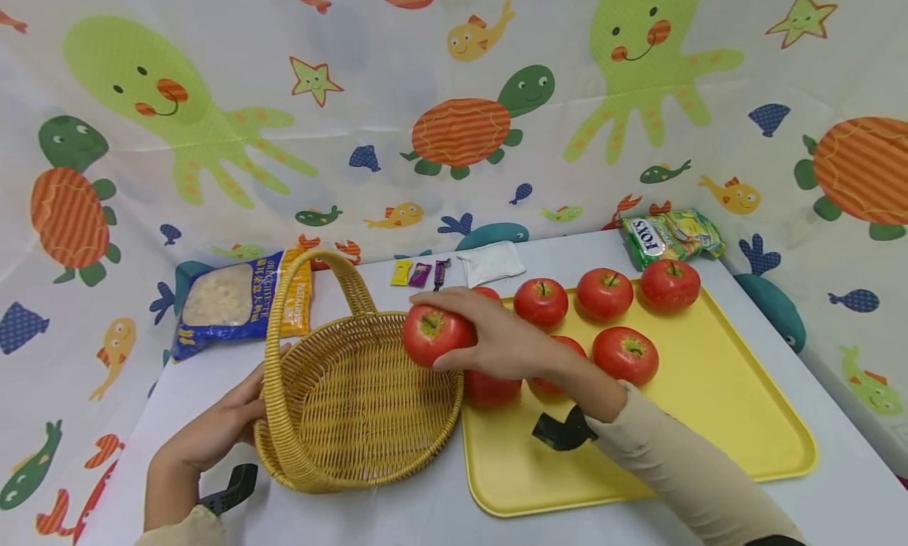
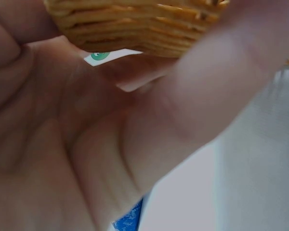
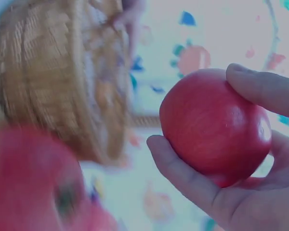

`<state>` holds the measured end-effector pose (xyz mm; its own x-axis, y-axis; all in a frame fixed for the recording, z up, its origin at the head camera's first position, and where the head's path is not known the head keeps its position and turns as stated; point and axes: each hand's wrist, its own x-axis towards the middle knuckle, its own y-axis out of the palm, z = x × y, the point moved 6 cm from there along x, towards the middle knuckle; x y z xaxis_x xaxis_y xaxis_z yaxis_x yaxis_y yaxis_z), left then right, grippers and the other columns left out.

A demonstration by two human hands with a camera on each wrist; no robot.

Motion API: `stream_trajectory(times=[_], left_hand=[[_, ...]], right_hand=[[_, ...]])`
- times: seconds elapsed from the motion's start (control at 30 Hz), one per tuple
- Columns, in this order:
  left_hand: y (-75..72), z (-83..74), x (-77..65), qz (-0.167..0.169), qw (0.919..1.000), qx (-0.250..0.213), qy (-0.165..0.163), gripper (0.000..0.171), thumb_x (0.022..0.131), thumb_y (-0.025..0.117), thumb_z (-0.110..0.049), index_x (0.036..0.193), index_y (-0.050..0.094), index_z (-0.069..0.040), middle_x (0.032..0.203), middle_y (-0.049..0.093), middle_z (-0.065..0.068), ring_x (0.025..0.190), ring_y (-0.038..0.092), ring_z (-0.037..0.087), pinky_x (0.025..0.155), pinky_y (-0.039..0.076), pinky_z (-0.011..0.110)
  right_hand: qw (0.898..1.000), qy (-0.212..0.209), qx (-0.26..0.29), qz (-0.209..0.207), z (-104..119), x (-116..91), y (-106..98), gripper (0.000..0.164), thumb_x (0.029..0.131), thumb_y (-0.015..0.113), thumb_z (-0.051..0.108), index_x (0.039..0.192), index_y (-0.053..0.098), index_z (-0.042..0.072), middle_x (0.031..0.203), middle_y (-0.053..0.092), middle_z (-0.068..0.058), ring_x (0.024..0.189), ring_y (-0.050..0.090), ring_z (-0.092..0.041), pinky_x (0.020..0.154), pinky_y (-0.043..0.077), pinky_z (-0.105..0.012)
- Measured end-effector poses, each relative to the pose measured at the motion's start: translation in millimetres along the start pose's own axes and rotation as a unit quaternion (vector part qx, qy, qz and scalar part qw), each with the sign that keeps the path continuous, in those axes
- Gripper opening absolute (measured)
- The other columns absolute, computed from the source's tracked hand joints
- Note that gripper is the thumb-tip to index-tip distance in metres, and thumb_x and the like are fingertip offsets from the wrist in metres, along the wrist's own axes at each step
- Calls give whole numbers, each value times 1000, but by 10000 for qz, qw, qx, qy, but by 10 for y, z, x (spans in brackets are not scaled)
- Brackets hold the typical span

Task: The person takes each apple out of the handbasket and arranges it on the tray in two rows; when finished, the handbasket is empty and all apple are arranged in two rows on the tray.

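Observation:
My right hand (image 1: 496,335) grips a red apple (image 1: 434,335) above the right rim of a wicker basket (image 1: 369,404). Thumb and fingers wrap the apple's sides in the right wrist view, where the held apple (image 3: 214,127) is clear of the others. At the basket's left side my left hand (image 1: 216,432) holds the rim; in the left wrist view the woven edge (image 2: 130,29) lies between thumb and fingers. Only woven bottom shows inside the basket. Several more apples (image 1: 626,355) sit on a yellow tray (image 1: 709,420) to the right, some partly hidden behind my right hand.
Behind the basket lies a blue and orange pasta bag (image 1: 227,298). Small wrapped sweets (image 1: 420,275) and a white packet (image 1: 491,264) are farther back. A green snack bag (image 1: 670,237) rests beyond the tray, against a patterned curtain (image 1: 454,57).

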<state>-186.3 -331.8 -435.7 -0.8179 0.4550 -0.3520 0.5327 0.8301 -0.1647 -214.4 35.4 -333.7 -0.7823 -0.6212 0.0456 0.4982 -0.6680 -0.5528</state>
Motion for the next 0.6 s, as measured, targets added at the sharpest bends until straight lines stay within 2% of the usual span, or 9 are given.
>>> stream_trajectory(times=[0.23,0.37,0.47,0.6], left_hand=[[0,-2,-29,8,10000,-30,-19,74,110,41,-21,164,-9,-33,159,12,38,102,68,36,74,58,59],[-14,-10,-41,-50,9999,37,-89,75,110,41,-18,164,-10,-33,161,10,36,101,68,37,75,58,58],[-29,-23,-57,-163,9996,157,-173,75,109,40,-14,164,-8,-34,163,7,34,100,67,36,74,59,56],[-22,-26,-48,-129,9998,138,-82,73,110,41,-16,164,-5,-34,161,10,34,99,67,35,73,59,56]], right_hand=[[9924,546,-98,-1100,-184,-632,-825,78,91,79,26,157,40,34,153,43,-2,133,44,-30,97,53,-51],[9834,709,-123,-1668,-390,-1032,-1189,77,94,76,20,159,37,32,147,46,-9,127,47,-31,90,56,-34],[9732,866,-153,-2127,-631,-1321,-1385,76,95,74,16,159,36,31,145,45,-11,120,49,-23,82,55,-19],[9542,1449,-191,-2608,-1015,-1690,-1535,75,96,73,18,159,36,32,147,38,-12,108,52,-11,75,53,-15]])
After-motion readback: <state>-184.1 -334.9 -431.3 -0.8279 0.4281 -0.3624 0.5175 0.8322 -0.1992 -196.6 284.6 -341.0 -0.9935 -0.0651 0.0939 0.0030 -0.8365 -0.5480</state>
